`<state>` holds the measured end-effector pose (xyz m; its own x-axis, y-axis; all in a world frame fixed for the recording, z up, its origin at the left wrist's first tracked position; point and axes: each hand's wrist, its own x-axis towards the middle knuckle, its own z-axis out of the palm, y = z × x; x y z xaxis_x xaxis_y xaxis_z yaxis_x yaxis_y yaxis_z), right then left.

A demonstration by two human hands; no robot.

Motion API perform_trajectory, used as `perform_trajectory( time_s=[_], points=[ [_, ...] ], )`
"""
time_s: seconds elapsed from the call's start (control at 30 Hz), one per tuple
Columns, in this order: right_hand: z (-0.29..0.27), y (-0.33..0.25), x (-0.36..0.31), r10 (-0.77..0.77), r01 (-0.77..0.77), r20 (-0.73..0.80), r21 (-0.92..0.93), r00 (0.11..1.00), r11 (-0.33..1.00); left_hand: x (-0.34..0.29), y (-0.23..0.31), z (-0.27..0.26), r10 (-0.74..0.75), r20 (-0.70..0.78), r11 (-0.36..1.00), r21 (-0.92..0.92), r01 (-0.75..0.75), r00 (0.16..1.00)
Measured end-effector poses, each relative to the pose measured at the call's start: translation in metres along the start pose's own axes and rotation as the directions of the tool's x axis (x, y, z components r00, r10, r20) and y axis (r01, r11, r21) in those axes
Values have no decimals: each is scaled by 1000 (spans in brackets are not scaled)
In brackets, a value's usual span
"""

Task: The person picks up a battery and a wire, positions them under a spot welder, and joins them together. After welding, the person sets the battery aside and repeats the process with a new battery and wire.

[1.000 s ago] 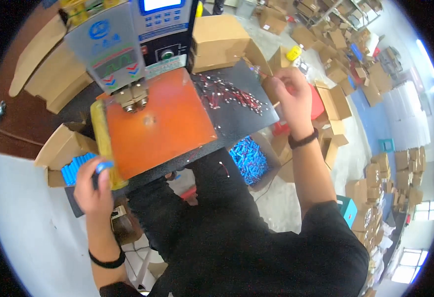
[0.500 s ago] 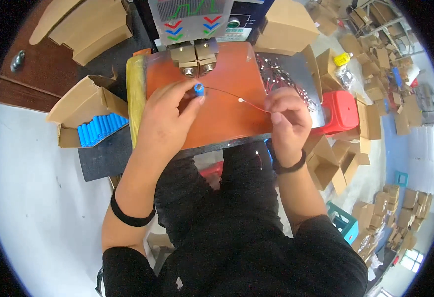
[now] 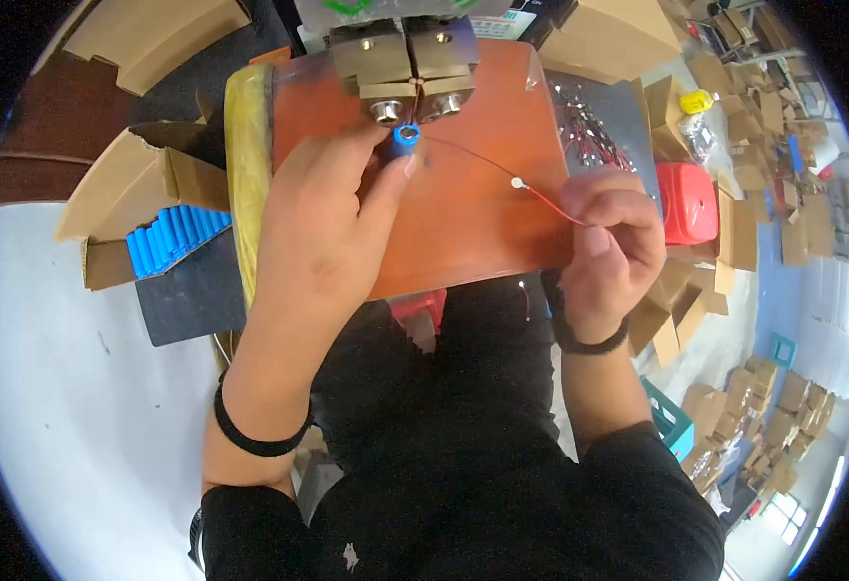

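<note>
At left, an open cardboard box (image 3: 114, 208) holds blue cylindrical cells (image 3: 177, 239). The left hand (image 3: 323, 213) pinches one battery cell (image 3: 406, 140) between thumb and fingers, close to the spot-welder head (image 3: 407, 68). A thin lead (image 3: 548, 201) with a round metal tab (image 3: 517, 182) reaches the right hand (image 3: 613, 232), gripped between thumb and forefinger.

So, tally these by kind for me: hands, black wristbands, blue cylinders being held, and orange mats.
Hands: 2, left hand and right hand
Wristbands: 2, left wristband and right wristband
Held blue cylinder: 1
Orange mat: 1
Total: 6
</note>
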<state>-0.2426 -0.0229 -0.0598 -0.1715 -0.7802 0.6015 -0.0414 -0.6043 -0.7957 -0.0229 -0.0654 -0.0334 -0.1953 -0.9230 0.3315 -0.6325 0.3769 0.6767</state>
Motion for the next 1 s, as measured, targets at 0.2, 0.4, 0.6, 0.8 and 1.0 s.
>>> perform_trajectory(
  time_s=[0.2, 0.4, 0.6, 0.8, 1.0],
  points=[
    [-11, -17, 1, -13, 10, -14, -166, 1000, 986, 4, 15, -6, 89, 49, 993, 74, -93, 995],
    [2, -17, -3, 33, -33, 51, -3, 998, 999, -23, 0, -12, -166, 21, 976, -137, 167, 986],
    [-2, -25, -6, 53, -54, 24, 38, 998, 998, -19, 7, -14, -70, 6, 969, -237, 70, 998],
    [-2, -28, 1, 67, -71, -58, -77, 996, 994, 7, 29, -9, -86, 60, 985, -146, 94, 994],
    [-2, -3, 2, 5, -3, -29, 56, 1000, 998, 9, 12, -2, -78, -22, 987, -142, 75, 997]
  ],
)
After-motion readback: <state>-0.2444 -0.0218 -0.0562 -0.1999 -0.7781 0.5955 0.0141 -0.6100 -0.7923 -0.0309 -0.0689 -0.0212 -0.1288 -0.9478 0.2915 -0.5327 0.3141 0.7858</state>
